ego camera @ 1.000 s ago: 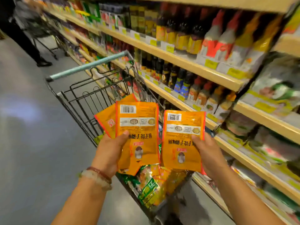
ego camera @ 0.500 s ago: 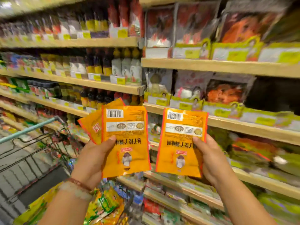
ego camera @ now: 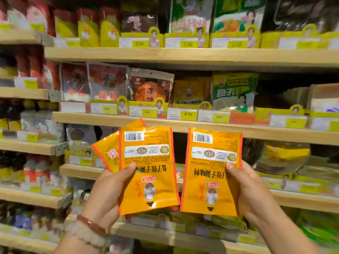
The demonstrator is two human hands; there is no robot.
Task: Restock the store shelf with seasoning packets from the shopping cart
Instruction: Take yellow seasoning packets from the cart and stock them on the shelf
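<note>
My left hand [ego camera: 108, 191] grips a fanned stack of orange seasoning packets [ego camera: 146, 162], held upside down with the barcode on top; a second packet [ego camera: 108, 153] peeks out behind the front one. My right hand [ego camera: 251, 191] holds a single matching orange packet [ego camera: 211, 162] by its right edge, thumb on the front. Both are raised in front of the wooden store shelves [ego camera: 183, 123]. On the shelf above sits a row of the same orange packets [ego camera: 190, 92] behind a price tag. The shopping cart is out of view.
Shelves full of seasoning bags stand straight ahead: a green bag [ego camera: 233, 88] beside the orange row, brown and red bags [ego camera: 150, 87] to the left, bottles [ego camera: 33, 123] on the far left. A dark gap [ego camera: 275, 94] lies right of the green bag.
The view has swung from the cart and aisle round to face the shelves. Both hands keep the packets and have come closer to the shelf; the cart has left the view.
</note>
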